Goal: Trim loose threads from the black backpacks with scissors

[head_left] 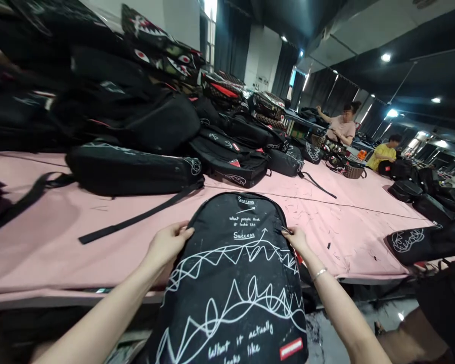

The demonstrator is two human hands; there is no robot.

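A black backpack (227, 273) with white scribbled lines, white lettering and a small red label faces me, tilted against the table edge. My left hand (170, 241) pinches its upper left side between thumb and fingers. On the opposite side, my right hand (298, 239) is closed at the backpack's upper right edge. A small dark thing shows at the right fingertips, too small to name. The backpack's lower end runs out of view.
A pink-covered table (136, 263) bears loose thread scraps. Piled black backpacks (136, 169) line its far side, with camouflage bags (167, 50) stacked behind. Two people work farther back. At right, another person's arm is beside a black bag (420, 245).
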